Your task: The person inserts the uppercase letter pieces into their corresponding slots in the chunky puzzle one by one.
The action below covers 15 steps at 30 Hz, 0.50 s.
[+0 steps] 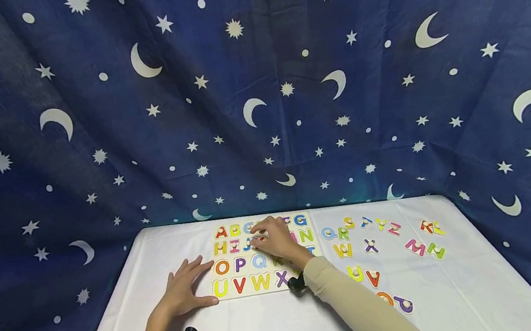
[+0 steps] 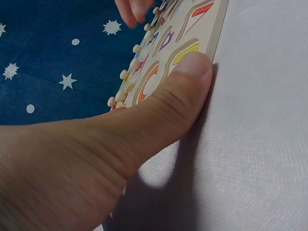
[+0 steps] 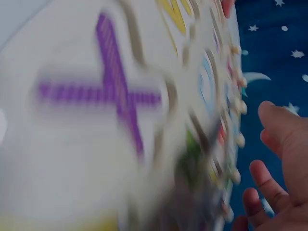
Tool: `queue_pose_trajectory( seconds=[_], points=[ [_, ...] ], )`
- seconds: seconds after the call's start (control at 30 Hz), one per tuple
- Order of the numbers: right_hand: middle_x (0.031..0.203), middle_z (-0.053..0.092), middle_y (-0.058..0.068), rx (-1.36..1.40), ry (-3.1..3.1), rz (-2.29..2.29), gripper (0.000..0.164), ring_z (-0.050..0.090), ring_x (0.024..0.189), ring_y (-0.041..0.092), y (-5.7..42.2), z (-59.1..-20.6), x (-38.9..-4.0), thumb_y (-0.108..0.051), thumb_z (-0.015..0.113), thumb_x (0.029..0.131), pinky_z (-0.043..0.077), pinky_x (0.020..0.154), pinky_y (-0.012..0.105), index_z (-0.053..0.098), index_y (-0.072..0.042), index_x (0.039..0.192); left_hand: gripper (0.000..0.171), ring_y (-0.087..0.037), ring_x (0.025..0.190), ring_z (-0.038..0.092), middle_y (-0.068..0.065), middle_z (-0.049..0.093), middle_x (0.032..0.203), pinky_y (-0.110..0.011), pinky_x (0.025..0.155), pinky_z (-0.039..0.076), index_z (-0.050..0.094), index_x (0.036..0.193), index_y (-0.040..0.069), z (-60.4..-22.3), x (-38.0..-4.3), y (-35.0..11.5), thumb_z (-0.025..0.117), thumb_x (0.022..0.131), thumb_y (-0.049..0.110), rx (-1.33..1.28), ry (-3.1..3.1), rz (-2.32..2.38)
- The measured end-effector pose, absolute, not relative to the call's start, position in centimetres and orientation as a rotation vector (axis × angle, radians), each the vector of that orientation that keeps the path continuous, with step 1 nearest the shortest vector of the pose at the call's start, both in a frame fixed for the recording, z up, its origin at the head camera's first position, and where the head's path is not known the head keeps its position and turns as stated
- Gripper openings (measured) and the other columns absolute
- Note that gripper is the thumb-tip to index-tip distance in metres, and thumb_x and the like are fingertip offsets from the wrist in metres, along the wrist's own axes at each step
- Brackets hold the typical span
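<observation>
"Curtain (image 1: 217,104), dark blue, printed with moons and stars: backdrop, one. Next size down?"

"Table (image 1: 267,327), white-topped, one. On it, board (image 1: 230,276), one, pale, long side running left to right, letters in four rows."

"Left hand?"

"Left hand (image 1: 181,288), one: at the board's left end, fingers spread, thumb touching the near corner. Nothing gripped."

"Right hand?"

"Right hand (image 1: 275,239), one: over the board's second row, fingers bent downward, tips apart. Nothing seen in it, though the right wrist view is partly blurred and a small piece could be hidden."

"Loose letters: which side?"

"All to the right of the board, so to the right of both hands. The right hand is plainly nearer; the left has the board's full length between."

"Closest and farthest, for the record?"

"Closest to the right hand: Q (image 1: 327,234), just beside the board's right edge. Well apart, at the scatter's right end: K (image 1: 426,226), nearly level with that hand and straight across, with L (image 1: 438,228) just beside it."

"Smallest entry?"

"Knobs (image 2: 124,74), pale, rounded, several: standing up along the board's far rows, seen from the left wrist."
</observation>
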State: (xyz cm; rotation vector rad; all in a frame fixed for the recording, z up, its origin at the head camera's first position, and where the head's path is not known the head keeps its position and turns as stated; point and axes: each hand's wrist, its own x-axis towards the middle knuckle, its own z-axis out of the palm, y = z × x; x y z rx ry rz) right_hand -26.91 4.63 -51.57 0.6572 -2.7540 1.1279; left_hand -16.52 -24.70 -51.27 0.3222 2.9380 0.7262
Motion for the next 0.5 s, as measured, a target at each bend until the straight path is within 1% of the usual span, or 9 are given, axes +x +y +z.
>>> queue_pose_trajectory(
  seconds=[0.1, 0.13, 0.23, 0.33, 0.37, 0.4, 0.5],
  points=[
    [0.114, 0.068, 0.01, 0.706, -2.705, 1.127, 0.027, 0.053, 0.101, 0.031, 7.2, -50.9, -27.0, -0.023, 0.082, 0.089, 0.043, 0.089, 0.05, 0.078, -0.01, 0.113, 0.101, -0.053, 0.15, 0.021, -0.022, 0.04, 0.16, -0.08, 0.114, 0.007, 0.057, 0.148, 0.017, -51.3, -16.3, -24.8, 0.095, 0.062, 0.053, 0.32, 2.935, 0.739],
    [0.114, 0.068, 0.011, 0.711, -2.694, 1.108, 0.028, 0.054, 0.101, 0.032, 8.3, -50.6, -27.1, -0.023, 0.082, 0.089, 0.044, 0.092, 0.053, 0.078, -0.009, 0.113, 0.101, -0.053, 0.15, 0.021, -0.022, 0.04, 0.16, -0.08, 0.114, 0.007, 0.056, 0.148, 0.017, -51.2, -16.3, -24.8, 0.095, 0.062, 0.053, 0.324, 2.934, 0.744],
    [0.113, 0.069, 0.011, 0.683, -2.688, 1.045, 0.028, 0.054, 0.101, 0.033, 12.1, -49.9, -27.1, -0.022, 0.083, 0.088, 0.044, 0.094, 0.057, 0.078, -0.009, 0.112, 0.1, -0.054, 0.15, 0.021, -0.023, 0.04, 0.16, -0.081, 0.114, 0.007, 0.057, 0.147, 0.016, -51.1, -16.2, -24.7, 0.095, 0.062, 0.052, 0.329, 2.93, 0.76],
    [0.114, 0.069, 0.011, 0.589, -2.708, 0.99, 0.027, 0.054, 0.101, 0.031, 16.6, -49.7, -26.9, -0.023, 0.083, 0.088, 0.044, 0.093, 0.055, 0.078, -0.01, 0.112, 0.1, -0.054, 0.15, 0.021, -0.023, 0.04, 0.159, -0.081, 0.113, 0.006, 0.057, 0.147, 0.015, -51.0, -16.2, -24.7, 0.095, 0.062, 0.052, 0.34, 2.927, 0.766],
    [0.115, 0.069, 0.011, 0.554, -2.712, 0.987, 0.027, 0.054, 0.1, 0.032, 18.2, -49.7, -26.8, -0.023, 0.083, 0.089, 0.045, 0.088, 0.052, 0.078, -0.011, 0.112, 0.1, -0.054, 0.15, 0.021, -0.023, 0.04, 0.159, -0.081, 0.113, 0.006, 0.057, 0.147, 0.015, -51.1, -16.2, -24.7, 0.095, 0.062, 0.052, 0.342, 2.929, 0.765],
    [0.115, 0.069, 0.011, 0.516, -2.717, 0.981, 0.028, 0.054, 0.101, 0.032, 19.8, -49.9, -26.7, -0.024, 0.083, 0.089, 0.046, 0.088, 0.051, 0.077, -0.011, 0.113, 0.1, -0.054, 0.15, 0.021, -0.023, 0.04, 0.159, -0.081, 0.113, 0.006, 0.057, 0.147, 0.015, -51.1, -16.2, -24.7, 0.095, 0.062, 0.052, 0.344, 2.931, 0.765],
    [0.112, 0.071, 0.012, 0.417, -2.704, 0.991, 0.028, 0.058, 0.101, 0.035, 24.5, -50.3, -26.2, -0.023, 0.082, 0.09, 0.047, 0.088, 0.05, 0.076, -0.01, 0.114, 0.1, -0.054, 0.149, 0.021, -0.023, 0.04, 0.159, -0.081, 0.113, 0.007, 0.057, 0.147, 0.016, -51.2, -16.2, -24.8, 0.094, 0.063, 0.053, 0.35, 2.934, 0.756]
  ],
)
